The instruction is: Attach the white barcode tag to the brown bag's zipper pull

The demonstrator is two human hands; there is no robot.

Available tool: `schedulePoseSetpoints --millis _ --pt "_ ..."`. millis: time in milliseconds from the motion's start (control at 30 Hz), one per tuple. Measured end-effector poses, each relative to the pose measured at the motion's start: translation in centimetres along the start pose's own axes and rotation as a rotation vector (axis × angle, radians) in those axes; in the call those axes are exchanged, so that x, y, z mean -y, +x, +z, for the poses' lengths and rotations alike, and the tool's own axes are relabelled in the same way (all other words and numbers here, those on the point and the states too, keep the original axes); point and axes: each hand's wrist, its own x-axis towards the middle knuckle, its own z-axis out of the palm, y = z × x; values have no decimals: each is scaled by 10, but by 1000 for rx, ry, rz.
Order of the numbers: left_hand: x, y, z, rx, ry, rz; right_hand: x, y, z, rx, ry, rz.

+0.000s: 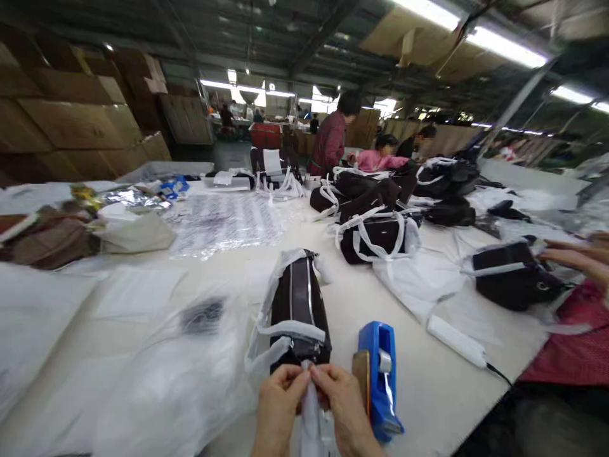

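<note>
A dark brown handbag (299, 303) with white foam wrap around its straps lies lengthwise on the white table (419, 374) in front of me. My left hand (278, 406) and my right hand (343, 406) meet at the bag's near end, both pinching a strip of white wrap (310, 412) that hangs down between them. A blue tape dispenser (379, 377) stands just right of my right hand.
Clear plastic bags (181, 381) lie to the left. Several wrapped dark bags (375, 238) cover the middle and right. A co-worker's hands (578, 257) touch a bag (516, 276) at right. Other people work at the far end. Cardboard boxes (71, 120) are stacked at left.
</note>
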Motion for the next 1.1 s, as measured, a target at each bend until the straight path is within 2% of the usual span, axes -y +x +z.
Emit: schedulePoseSetpoints --millis 167,333,467,633,700,800,867,933,1000,1100 --pt "3 -1 7 -2 -32 105 -1 5 -2 35 43 48" --pt "5 0 8 60 -173 -8 -3 8 -9 94 21 39" --pt "0 -2 10 61 -188 -59 -2 10 -9 64 -119 -55" --pt "-14 -10 12 56 -243 -242 0 12 -3 12 -286 -162" --pt "-16 -10 11 89 -278 -289 0 13 -2 21 -337 -168" --pt "-11 -6 10 151 -316 -310 -1 14 -2 70 -337 -154" --pt "-5 -3 10 114 -279 -272 -1 13 -4 86 -310 -158" --pt "0 -1 11 39 -203 -196 1 10 -6 96 -253 -108" --pt "2 -1 12 -4 -142 -122 4 6 -8 125 -171 12" --pt "-1 -4 13 36 -72 -75 8 2 -9 155 -112 157"
